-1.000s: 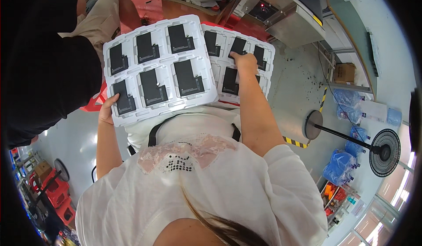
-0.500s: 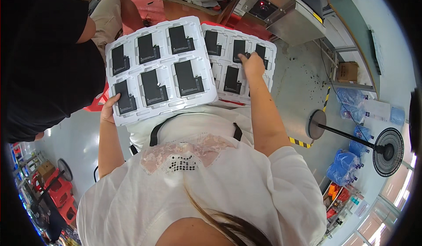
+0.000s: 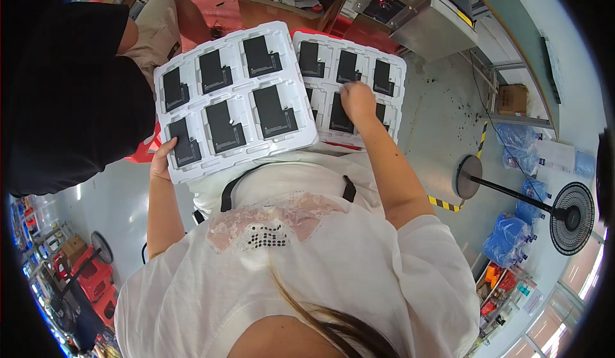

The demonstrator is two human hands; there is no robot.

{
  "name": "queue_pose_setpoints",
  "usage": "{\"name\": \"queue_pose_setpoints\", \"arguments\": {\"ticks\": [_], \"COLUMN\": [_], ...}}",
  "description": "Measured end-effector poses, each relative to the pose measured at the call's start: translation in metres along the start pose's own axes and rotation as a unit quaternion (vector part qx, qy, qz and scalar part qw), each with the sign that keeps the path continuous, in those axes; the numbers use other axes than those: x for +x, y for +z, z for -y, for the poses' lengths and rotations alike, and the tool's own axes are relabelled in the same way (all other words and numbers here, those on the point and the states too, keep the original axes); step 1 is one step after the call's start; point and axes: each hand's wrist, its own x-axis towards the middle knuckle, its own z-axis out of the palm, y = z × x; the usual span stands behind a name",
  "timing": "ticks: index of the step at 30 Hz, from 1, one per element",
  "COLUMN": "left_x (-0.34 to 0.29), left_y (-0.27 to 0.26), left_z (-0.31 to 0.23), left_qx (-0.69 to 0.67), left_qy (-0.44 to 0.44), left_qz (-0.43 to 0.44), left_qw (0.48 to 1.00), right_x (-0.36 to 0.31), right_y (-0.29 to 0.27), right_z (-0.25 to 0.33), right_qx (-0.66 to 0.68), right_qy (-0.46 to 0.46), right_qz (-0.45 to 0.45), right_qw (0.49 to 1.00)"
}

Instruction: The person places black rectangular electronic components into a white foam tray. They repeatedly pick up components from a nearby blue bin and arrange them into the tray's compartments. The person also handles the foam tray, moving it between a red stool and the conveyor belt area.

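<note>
My left hand (image 3: 163, 159) grips the near left corner of a white plastic tray (image 3: 248, 151), thumb on top beside a black flat battery (image 3: 185, 141). Several such batteries lie in its recesses, in two rows. This tray is tilted and overlaps a second white tray (image 3: 398, 76) at the right, which also carries black batteries. Over that second tray is my right hand (image 3: 359, 102), its fingers curled between an upper-row battery (image 3: 348, 67) and a lower-row battery (image 3: 340, 116). The fingertips are mostly hidden, so anything in them cannot be made out.
Close on the left is another person in a black top (image 3: 70, 95). A cardboard box (image 3: 275, 13) with clear plastic bags lies ahead, beside a metal machine (image 3: 429, 34). To the right stand a floor fan (image 3: 569, 219) and blue water bottles (image 3: 506, 239).
My right hand has shifted left and nearer to me, from the upper-row batteries toward the lower row. The upper right battery is now uncovered. My left hand keeps its hold on the tray.
</note>
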Motion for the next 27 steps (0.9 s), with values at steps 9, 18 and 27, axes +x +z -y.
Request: {"name": "queue_pose_setpoints", "arguments": {"ticks": [9, 18, 27], "left_x": [0.006, 0.0, 0.004], "left_y": [-0.014, -0.005, -0.013], "left_z": [0.004, 0.006, 0.0], "left_qx": [0.001, -0.042, -0.046], "left_qy": [-0.012, -0.033, -0.061], "left_qz": [-0.013, -0.024, -0.022], "left_qw": [1.0, 0.998, 0.997], "right_x": [0.009, 0.03, 0.11], "right_y": [0.012, -0.008, -0.008], "right_z": [0.053, 0.082, 0.056], "right_qx": [-0.037, -0.133, -0.026], "right_qy": [-0.247, -0.176, -0.022], "right_qz": [-0.098, 0.071, 0.133], "right_qw": [0.963, 0.973, 0.991]}}
